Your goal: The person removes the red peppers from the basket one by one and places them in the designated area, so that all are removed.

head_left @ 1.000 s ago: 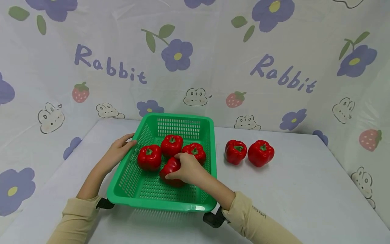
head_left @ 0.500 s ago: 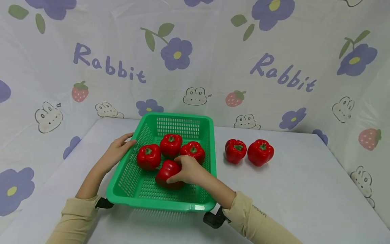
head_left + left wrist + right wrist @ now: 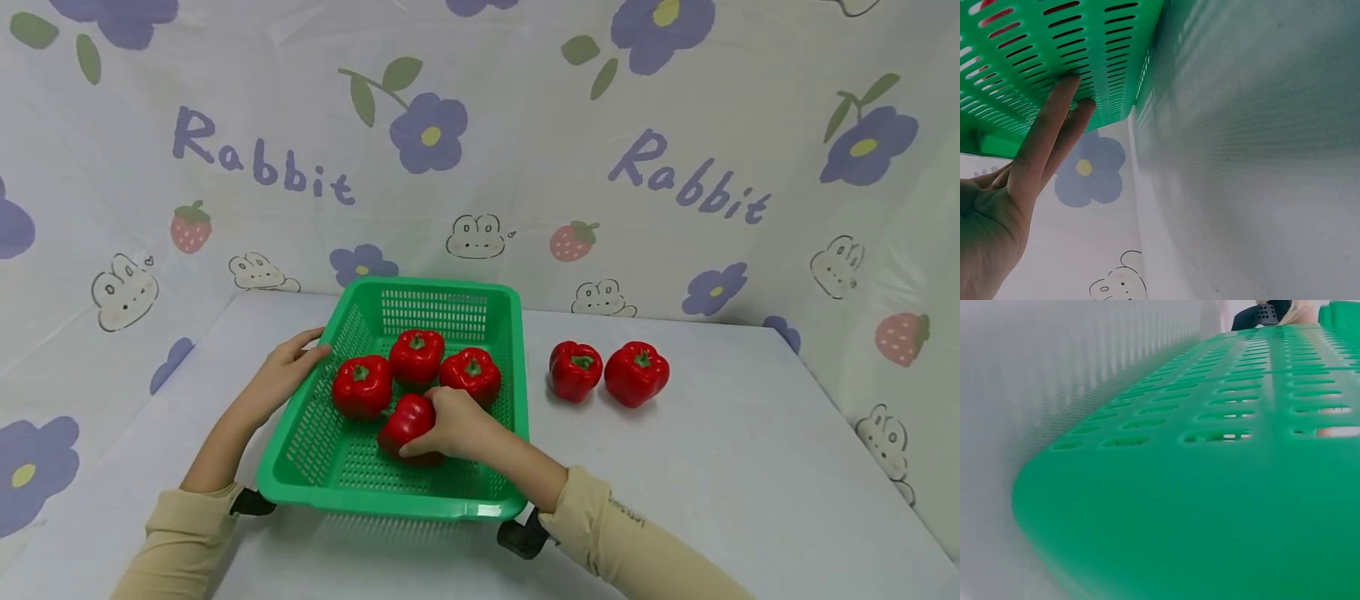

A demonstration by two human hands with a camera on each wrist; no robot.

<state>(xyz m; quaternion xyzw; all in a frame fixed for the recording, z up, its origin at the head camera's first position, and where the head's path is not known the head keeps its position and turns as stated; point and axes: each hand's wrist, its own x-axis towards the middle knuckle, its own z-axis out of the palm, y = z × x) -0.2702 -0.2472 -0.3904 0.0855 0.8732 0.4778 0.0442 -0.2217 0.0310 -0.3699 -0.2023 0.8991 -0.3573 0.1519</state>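
Observation:
Inside the green plastic basket [image 3: 390, 504], my right hand [image 3: 467, 427] holds a red bell pepper [image 3: 405, 423] between thumb and fingers, its stem out of sight. Three other red bell peppers stand stem up behind and beside it: one at left [image 3: 362, 387], one at the back [image 3: 417, 358], one at right [image 3: 471, 375]. My left hand [image 3: 281, 375] rests against the basket's left side near the rim. In the left wrist view, two straight fingers [image 3: 1054, 125] touch the slotted outer wall. The right wrist view shows only the basket's outside [image 3: 1166, 500]; that hand is hidden there.
Two more red bell peppers, one at left [image 3: 575, 371] and one at right [image 3: 637, 373], sit on the white table [image 3: 720, 467] to the right of the basket. A patterned cloth [image 3: 525, 150] hangs behind the table.
The pepper in my right hand has shifted a little left in the basket and turned slightly. The left hand stays at the basket's side. The whole head view has drifted slightly.

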